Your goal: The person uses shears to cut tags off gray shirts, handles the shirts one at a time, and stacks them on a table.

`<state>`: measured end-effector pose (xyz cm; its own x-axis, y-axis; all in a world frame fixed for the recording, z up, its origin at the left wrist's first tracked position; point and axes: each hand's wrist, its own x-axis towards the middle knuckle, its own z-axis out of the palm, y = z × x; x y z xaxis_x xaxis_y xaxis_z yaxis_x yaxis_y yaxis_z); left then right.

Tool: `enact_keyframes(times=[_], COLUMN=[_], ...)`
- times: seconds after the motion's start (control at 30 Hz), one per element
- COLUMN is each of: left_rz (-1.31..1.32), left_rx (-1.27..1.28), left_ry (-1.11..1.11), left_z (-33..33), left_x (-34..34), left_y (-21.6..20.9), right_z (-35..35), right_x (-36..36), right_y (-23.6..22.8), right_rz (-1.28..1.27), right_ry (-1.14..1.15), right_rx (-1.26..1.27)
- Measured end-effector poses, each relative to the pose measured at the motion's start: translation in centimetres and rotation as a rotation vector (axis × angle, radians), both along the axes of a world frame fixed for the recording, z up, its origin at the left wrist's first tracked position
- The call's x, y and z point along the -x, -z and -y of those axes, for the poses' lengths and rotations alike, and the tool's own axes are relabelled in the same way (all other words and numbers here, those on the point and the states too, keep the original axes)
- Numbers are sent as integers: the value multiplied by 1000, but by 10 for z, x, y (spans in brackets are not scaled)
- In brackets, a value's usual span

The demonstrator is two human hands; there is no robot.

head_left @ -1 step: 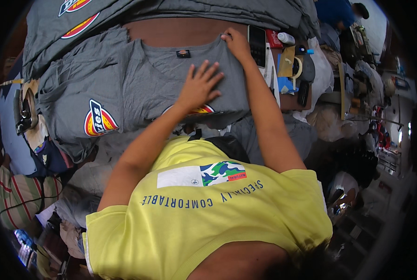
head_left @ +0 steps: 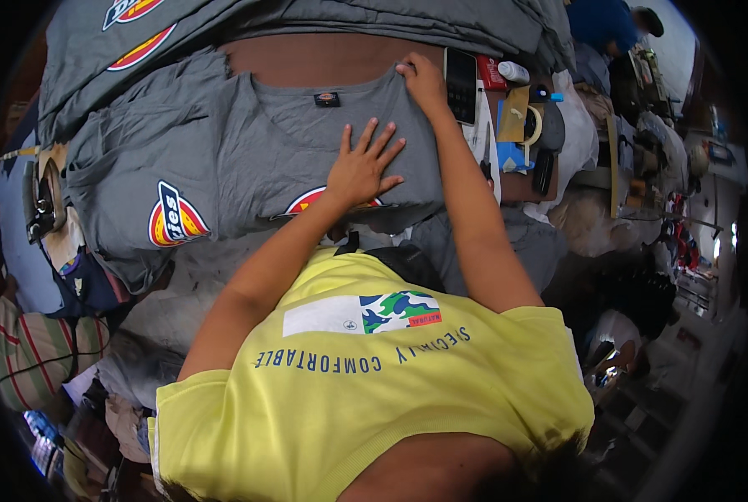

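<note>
A grey T-shirt (head_left: 286, 138) lies spread on a brown table (head_left: 307, 60), its neckline at the far side and a dark label inside the collar. My left hand (head_left: 364, 167) rests flat on the shirt's chest, fingers spread, just above a red and yellow printed logo that it partly covers. At the far right corner of the shirt, my right hand (head_left: 424, 82) pinches the shoulder edge between thumb and fingers. More grey cloth with a similar logo (head_left: 175, 217) lies to the left, joining or overlapping the shirt; I cannot tell which.
A stack of grey shirts (head_left: 349, 18) lines the far side. Right of my right hand are a dark phone-like device (head_left: 461, 84), a white bottle (head_left: 514, 70), a tape roll (head_left: 532, 125) and scissors (head_left: 486, 163). An iron (head_left: 43, 201) stands at the left. Another person (head_left: 600, 25) is at the far right.
My left hand has slid slightly toward me and to the right across the shirt, and more of the chest logo shows. My right hand keeps its hold on the shoulder edge.
</note>
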<state>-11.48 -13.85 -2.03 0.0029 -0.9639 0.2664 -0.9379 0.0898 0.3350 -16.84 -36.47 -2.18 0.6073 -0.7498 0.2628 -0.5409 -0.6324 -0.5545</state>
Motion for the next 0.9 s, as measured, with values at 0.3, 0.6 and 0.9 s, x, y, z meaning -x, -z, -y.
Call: enact_keyframes(times=[0.3,0.6,0.9], left_rz=[51,40,-55], left_rx=[-153,-178,18], left_ry=[9,22,-59], left_z=[5,6,21], left_x=[7,5,-31], left_y=[6,5,7], right_z=[10,16,14], right_x=[-18,-26,-17], right_y=[0,22,20], right_rz=[203,87,-39], right_ry=[219,227,74], right_rx=[152,311,476])
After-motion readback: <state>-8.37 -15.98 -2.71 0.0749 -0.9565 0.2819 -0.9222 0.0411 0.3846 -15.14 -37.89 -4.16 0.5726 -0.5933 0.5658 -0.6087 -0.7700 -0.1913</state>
